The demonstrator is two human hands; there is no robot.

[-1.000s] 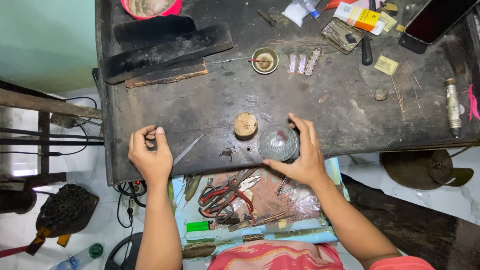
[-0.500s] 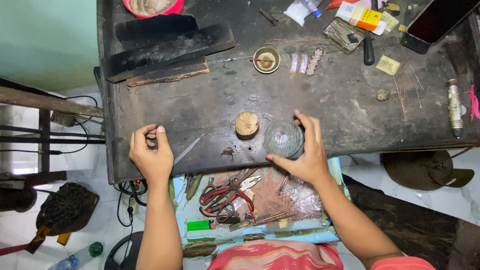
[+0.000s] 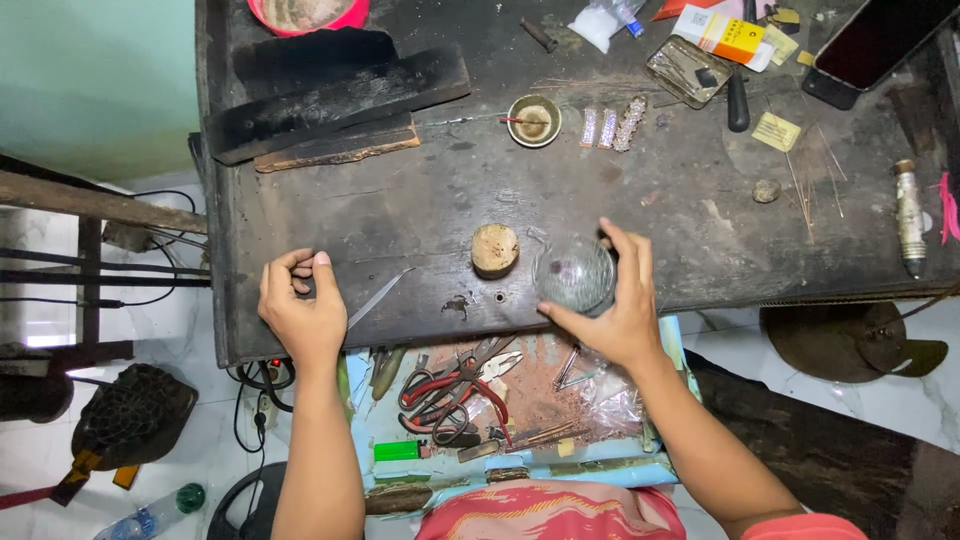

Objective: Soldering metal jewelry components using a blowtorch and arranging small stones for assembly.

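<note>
Cupping a clear glass dome (image 3: 574, 274) on the dark counter (image 3: 400, 215), the right hand (image 3: 612, 310) spreads its fingers around the rim, steadying it beside a wooden stub (image 3: 495, 249); the left hand (image 3: 300, 312) rests loosely curled, pinching nothing discernible.

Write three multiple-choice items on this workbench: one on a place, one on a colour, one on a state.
1. Where is the wooden stump?
A. left of the glass dish
B. inside the red bowl
C. on the floor

2. What colour are the handles of the pliers in the tray?
A. blue
B. red
C. white

3. What is the right hand doing?
A. resting flat on the floor
B. holding the scissors
C. cupping the glass dish

Answers: 1 A, it sits just left of the dish on the table. 2 B, red grips show. 3 C, fingers curl round it.
</note>
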